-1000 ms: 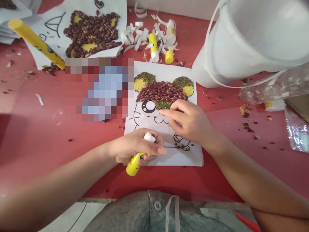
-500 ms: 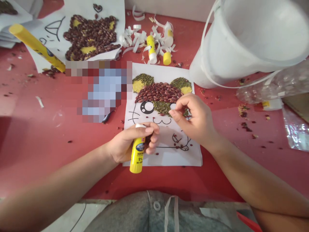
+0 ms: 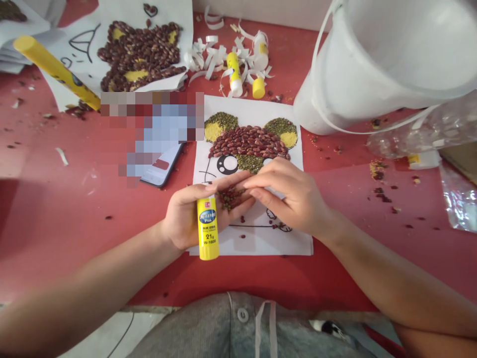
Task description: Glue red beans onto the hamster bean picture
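My left hand (image 3: 186, 216) grips a yellow glue stick (image 3: 207, 227) upright and cups a small heap of red beans (image 3: 230, 196) in its palm. My right hand (image 3: 290, 194) reaches into that palm with pinched fingertips on the beans. Both hands hover over a white sheet with a cartoon mouse drawing (image 3: 257, 233). The mouse's head is filled with red beans (image 3: 248, 141), and its ears with green and yellow grains (image 3: 219, 125).
A phone (image 3: 164, 166) lies left of the sheet. Another bean picture (image 3: 139, 49), a large yellow glue stick (image 3: 55, 72), small glue sticks (image 3: 235, 74) among paper strips, a white bucket (image 3: 372, 64) and clear plastic bags (image 3: 421, 132) ring the red table (image 3: 55, 209). Loose beans are scattered about.
My left hand turned palm up, standing the glue stick upright and showing beans in its palm. My right hand moved from the drawing's face to the beans in my left palm.
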{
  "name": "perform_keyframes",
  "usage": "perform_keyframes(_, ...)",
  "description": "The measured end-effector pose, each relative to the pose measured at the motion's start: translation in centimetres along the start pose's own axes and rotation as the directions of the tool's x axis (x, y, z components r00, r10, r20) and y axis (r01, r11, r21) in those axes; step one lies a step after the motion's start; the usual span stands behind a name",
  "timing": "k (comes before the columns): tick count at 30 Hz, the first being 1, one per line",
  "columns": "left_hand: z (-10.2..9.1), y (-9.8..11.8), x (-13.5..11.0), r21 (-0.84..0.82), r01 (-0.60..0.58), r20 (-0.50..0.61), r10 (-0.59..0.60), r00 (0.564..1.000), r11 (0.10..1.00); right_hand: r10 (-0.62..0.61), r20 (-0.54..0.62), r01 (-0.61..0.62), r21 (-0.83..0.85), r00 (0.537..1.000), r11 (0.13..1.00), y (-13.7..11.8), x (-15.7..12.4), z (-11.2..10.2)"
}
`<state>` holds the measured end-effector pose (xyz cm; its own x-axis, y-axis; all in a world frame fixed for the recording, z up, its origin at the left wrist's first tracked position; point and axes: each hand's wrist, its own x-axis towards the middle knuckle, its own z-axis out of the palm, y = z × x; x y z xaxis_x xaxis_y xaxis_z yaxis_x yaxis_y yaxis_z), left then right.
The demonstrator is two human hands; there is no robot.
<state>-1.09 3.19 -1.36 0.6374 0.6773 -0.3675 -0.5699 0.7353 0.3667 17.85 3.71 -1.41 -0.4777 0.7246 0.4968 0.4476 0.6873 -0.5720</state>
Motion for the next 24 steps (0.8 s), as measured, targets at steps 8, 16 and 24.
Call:
perform_keyframes(8, 0.1, 0.0, 0.1, -0.035, 0.016, -0.014, -0.016, 1.0, 0.999, 0.069, 0.094, -0.065, -0.047, 0.993, 0.997, -0.1, 0.0, 0.3)
perform_keyframes(16, 0.2, 0.0, 0.1, 0.01, 0.031, -0.024, -0.031, 0.999, 0.999, 0.121, 0.141, -0.119, -0.028, 0.983, 0.993, -0.3, 0.1, -0.2)
perform_keyframes(24, 0.4, 0.0, 0.2, 0.076, 0.089, -0.016, -0.088, 0.996, 0.993, 0.003, 0.183, 0.001, -0.024, 0.983, 1.0, -1.3, 0.5, 0.6)
